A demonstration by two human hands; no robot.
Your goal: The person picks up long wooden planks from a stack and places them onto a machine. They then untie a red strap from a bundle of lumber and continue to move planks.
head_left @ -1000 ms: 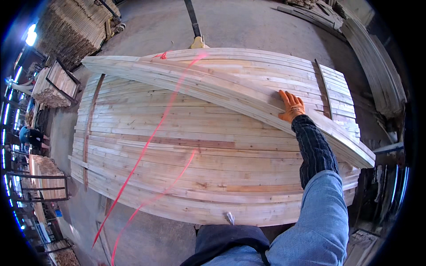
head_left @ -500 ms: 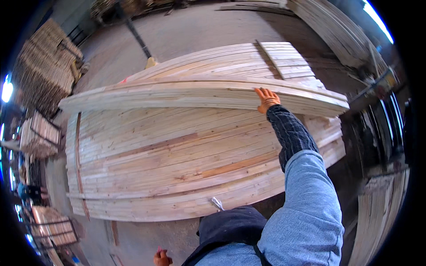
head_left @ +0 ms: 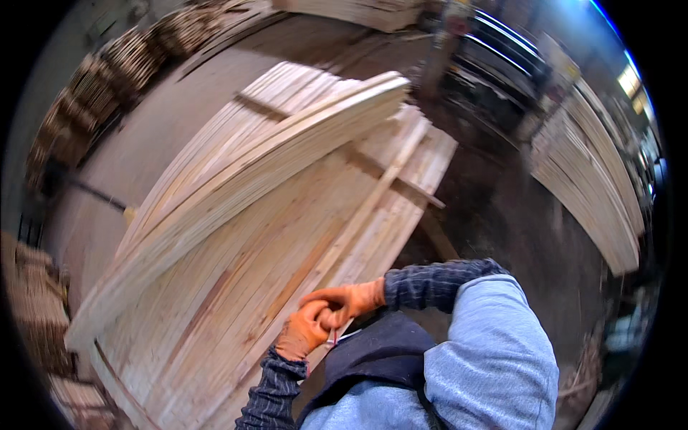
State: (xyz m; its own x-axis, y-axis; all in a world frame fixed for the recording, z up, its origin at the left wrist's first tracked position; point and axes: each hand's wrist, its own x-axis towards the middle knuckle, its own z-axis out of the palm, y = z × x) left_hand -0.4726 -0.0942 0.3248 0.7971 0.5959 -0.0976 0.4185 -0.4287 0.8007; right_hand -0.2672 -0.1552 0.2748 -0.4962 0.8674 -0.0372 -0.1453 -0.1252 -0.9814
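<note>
I see orange gloves (head_left: 302,331) on both hands (head_left: 350,299), dark pinstriped cuffs (head_left: 441,283), a light blue-grey right sleeve (head_left: 494,351) and a navy front garment (head_left: 376,351).

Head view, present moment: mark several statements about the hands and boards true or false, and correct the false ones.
1. The left hand and right hand are close together. True.
2. Both gloves are blue. False: they are orange.
3. A long bundle of boards lies on top of a wider stack. True.
4. The right hand rests on the bundle. False: it is apart from it, beside the left hand.
5. The right lower sleeve is dark. True.
</note>
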